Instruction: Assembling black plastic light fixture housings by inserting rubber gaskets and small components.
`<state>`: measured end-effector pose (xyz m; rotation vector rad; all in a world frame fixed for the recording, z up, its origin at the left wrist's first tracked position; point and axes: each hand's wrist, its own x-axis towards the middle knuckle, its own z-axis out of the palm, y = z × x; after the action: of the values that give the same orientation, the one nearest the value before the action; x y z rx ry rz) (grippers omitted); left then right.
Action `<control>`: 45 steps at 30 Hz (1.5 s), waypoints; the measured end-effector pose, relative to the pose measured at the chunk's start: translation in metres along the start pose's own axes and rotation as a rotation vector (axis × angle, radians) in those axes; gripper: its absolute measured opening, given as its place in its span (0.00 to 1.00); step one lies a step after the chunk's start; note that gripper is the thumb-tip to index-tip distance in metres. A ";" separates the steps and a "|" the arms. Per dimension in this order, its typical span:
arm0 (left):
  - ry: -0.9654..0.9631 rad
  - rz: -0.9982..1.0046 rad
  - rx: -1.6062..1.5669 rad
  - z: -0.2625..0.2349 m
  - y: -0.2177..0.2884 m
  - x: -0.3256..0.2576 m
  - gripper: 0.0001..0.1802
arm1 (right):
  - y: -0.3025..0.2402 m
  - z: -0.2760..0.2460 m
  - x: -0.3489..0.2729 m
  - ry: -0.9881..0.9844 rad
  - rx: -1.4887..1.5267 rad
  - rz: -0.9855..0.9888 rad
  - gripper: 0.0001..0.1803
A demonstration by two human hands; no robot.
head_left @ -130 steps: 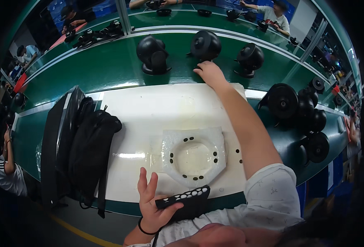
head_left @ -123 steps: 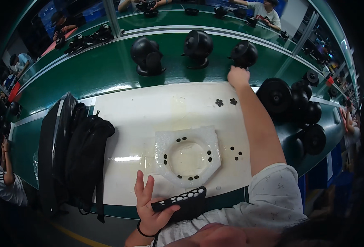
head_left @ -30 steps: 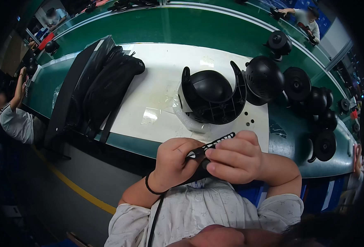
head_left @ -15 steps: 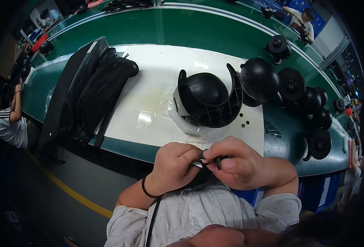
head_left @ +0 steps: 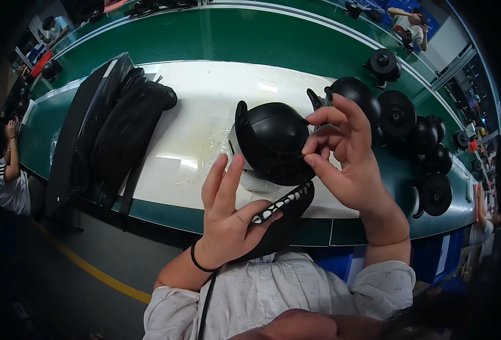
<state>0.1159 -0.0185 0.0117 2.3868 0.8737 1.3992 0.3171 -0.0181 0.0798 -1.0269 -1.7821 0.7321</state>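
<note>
Green desk point(head_left: 43, 127) surfaces curved through a busy workshop, with a white sheet point(head_left: 205, 85) laid over the near one. At the right hand point(head_left: 357, 170), the tips of thumb and forefinger were closed together at the edge of a black rounded housing point(head_left: 276, 130); whether they pinched some small piece was impossible to tell. The left hand point(head_left: 227, 224) had two fingers raised and spread, while its thumb and remaining fingers gripped a bent black strip point(head_left: 284, 203) with white ovals along it. Just beyond, the housing rested on a pale foam base point(head_left: 260, 182) on the white sheet, one curved arm rising at its left.

The work on this housing looked under way rather than finished: the white ovals suggested pieces already lifted from the strip, though how many sat on the housing, and how many were left to fit, was hidden by shadow and the right hand. Farther right, a black dome point(head_left: 355, 86) and more black round parts point(head_left: 398, 113) stood together, their stage unclear. Black bags point(head_left: 128, 124) lay on the left, well apart from them
</note>
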 end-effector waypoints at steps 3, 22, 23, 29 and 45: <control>-0.012 0.000 -0.073 0.006 -0.003 0.006 0.11 | -0.007 0.002 0.004 -0.050 -0.012 0.040 0.40; 0.043 0.026 -0.156 0.022 -0.013 0.004 0.11 | 0.002 -0.001 -0.027 0.107 -0.451 -0.351 0.34; 0.042 0.026 -0.158 0.022 -0.012 0.005 0.11 | 0.004 -0.002 -0.028 0.085 -0.363 -0.325 0.33; -0.004 0.004 -0.114 0.020 -0.006 0.008 0.15 | 0.011 0.008 -0.026 0.021 -0.383 -0.223 0.31; 0.017 -0.025 -0.084 0.023 -0.006 0.007 0.10 | 0.005 -0.019 -0.030 0.181 -0.591 0.005 0.13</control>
<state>0.1360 -0.0078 0.0018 2.2979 0.8295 1.4199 0.3431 -0.0412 0.0703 -1.4292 -1.8735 0.0936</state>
